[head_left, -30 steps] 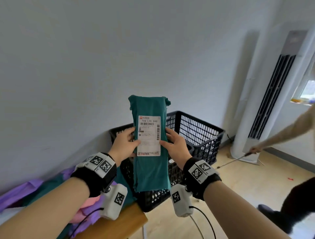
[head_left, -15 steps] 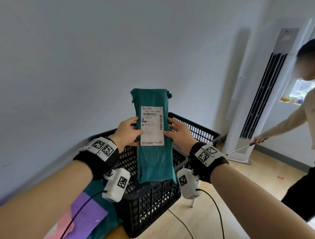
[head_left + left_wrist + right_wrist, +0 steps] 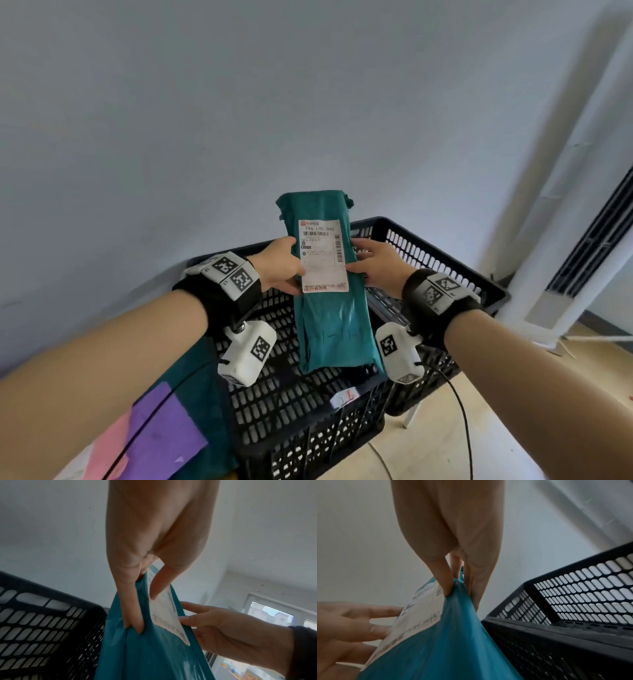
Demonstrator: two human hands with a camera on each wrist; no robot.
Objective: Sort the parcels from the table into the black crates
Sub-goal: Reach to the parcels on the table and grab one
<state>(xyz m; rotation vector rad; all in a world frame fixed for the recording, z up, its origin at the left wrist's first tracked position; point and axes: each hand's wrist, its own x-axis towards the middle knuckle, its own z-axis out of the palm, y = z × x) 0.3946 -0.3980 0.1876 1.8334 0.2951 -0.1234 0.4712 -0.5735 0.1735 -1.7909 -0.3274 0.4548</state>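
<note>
A long teal parcel (image 3: 334, 322) with a white shipping label (image 3: 322, 255) is held upright above the near black crate (image 3: 308, 421). My left hand (image 3: 279, 265) pinches its left edge, thumb on the label and fingers behind, as the left wrist view shows on the teal parcel (image 3: 154, 655). My right hand (image 3: 376, 267) grips the right edge, thumb in front and fingers behind; the right wrist view shows the same grip on the teal parcel (image 3: 447, 642). A second black crate (image 3: 442, 260) stands behind to the right.
Purple (image 3: 164, 435), pink (image 3: 106, 455) and teal parcels lie at the lower left. A white paper tag (image 3: 344, 399) sits on the near crate's rim. A white standing air conditioner (image 3: 582, 222) rises at the right, over a wooden floor (image 3: 513, 445) with cables.
The view has turned left and down, so both crates now lie below the parcel. The other person at the right is out of view. Both hands keep the same hold.
</note>
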